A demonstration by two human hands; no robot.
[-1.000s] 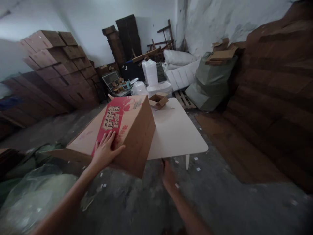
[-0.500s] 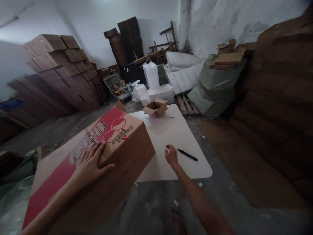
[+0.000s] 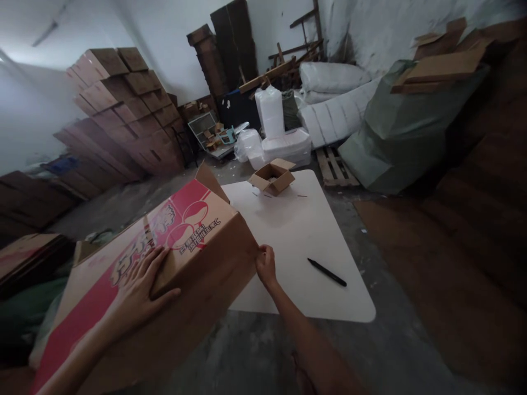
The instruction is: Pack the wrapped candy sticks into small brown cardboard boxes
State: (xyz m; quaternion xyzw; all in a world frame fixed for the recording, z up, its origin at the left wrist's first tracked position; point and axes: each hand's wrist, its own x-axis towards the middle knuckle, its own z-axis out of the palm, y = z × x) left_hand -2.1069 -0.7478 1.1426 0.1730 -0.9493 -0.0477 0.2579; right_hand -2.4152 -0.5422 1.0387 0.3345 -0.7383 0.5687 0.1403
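Note:
A large cardboard box (image 3: 197, 296) with red print stands tilted at the left, partly over the white tabletop (image 3: 296, 230). My left hand (image 3: 142, 280) lies flat on its printed face, fingers spread. At the box's right edge is my right hand (image 3: 266, 264), its fingers pinched together against the corner; whatever is between them is hidden. A black marker pen (image 3: 327, 272) rests on the table to the right of that hand. Farther back on the table sits a small open cardboard box (image 3: 274, 180) with its flaps raised.
Wrapped white bundles (image 3: 286, 145) and a wooden pallet (image 3: 335, 167) lie beyond the table. Stacked cartons (image 3: 127, 109) rise at the left back. A green sack (image 3: 405, 126) topped with cardboard stands at right. Flat cardboard (image 3: 411, 263) covers the floor there.
My right hand has moved left from beside the marker to the large box's edge; a small white thing showed in its fingers before. My left hand stays on the box. The view has shifted.

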